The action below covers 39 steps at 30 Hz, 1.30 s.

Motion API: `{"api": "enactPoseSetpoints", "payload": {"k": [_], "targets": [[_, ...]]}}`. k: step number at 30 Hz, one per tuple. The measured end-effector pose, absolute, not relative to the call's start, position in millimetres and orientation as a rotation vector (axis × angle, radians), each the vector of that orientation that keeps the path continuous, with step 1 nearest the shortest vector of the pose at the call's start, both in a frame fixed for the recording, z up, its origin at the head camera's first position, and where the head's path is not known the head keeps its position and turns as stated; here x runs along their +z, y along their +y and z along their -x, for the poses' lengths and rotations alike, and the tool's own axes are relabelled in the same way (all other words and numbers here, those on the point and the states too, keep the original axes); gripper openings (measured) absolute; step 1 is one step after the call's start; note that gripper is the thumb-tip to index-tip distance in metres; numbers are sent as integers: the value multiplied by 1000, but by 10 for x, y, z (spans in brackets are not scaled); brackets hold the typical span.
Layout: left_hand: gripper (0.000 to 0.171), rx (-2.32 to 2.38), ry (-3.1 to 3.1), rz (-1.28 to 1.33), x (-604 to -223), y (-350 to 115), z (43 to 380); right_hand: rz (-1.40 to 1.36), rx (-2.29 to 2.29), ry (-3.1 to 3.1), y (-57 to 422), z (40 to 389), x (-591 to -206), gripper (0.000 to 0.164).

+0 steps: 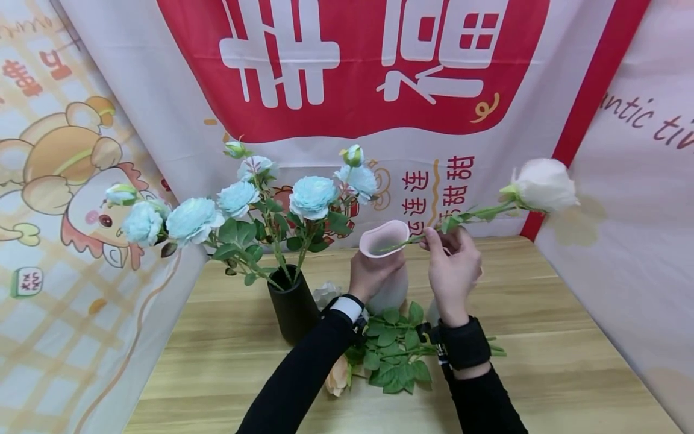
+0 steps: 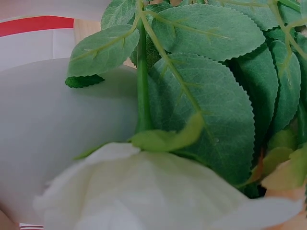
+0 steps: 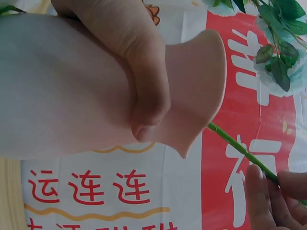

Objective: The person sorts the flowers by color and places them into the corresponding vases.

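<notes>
My left hand [image 1: 373, 274] grips a pale pink and grey vase [image 1: 398, 289] around its neck, its wavy mouth facing up. In the right wrist view the left thumb and the side of the vase [image 3: 72, 96] show large. My right hand [image 1: 454, 265] pinches the green stem [image 3: 240, 146] of a white rose [image 1: 544, 185]. The stem's end is at the vase mouth, and the bloom points off to the right. Below my wrists, green leaves [image 1: 398, 349] lie on the table with a peach flower [image 1: 338, 377]. Another white rose [image 2: 139, 191] lies beside the vase in the left wrist view.
A black vase [image 1: 293, 310] with several light blue flowers [image 1: 313, 198] stands left of my left hand on the wooden table [image 1: 217, 361]. Its blooms spread wide to the left and above. Printed cloth [image 1: 347, 138] hangs behind and at both sides.
</notes>
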<state>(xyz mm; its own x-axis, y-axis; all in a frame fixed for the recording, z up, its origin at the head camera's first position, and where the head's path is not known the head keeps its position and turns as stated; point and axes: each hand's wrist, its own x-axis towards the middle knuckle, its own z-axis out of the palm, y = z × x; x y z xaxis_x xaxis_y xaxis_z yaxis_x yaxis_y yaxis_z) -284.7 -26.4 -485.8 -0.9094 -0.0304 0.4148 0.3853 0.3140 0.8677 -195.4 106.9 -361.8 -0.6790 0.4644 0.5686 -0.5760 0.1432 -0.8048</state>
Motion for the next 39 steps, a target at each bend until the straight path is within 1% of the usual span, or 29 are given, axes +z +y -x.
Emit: {"api": "enactPoseSetpoints", "payload": {"k": [9, 16, 23, 29, 34, 39], "targets": [[72, -1685, -2197, 337, -4856, -265, 2838, -241, 1569, -1805, 1041, 2154, -3787, 15], [70, -1752, -2156, 338, -4855, -243, 2840, -332, 1379, -1943, 1032, 2234, -3772, 14], [72, -1665, -2240, 292, -4855, -252, 2840, -422, 1206, -2085, 1016, 2321, -3770, 11], [77, -1616, -2280, 277, -4893, -286, 2839, -446, 1092, -2282, 1004, 2318, -3858, 12], [83, -1606, -2276, 290, -4881, -260, 2839, -385, 1135, -2181, 1058, 2243, -3983, 11], [83, -1592, -2289, 323, -4840, -254, 2842, -389, 1120, -2128, 1146, 2168, -3969, 6]]}}
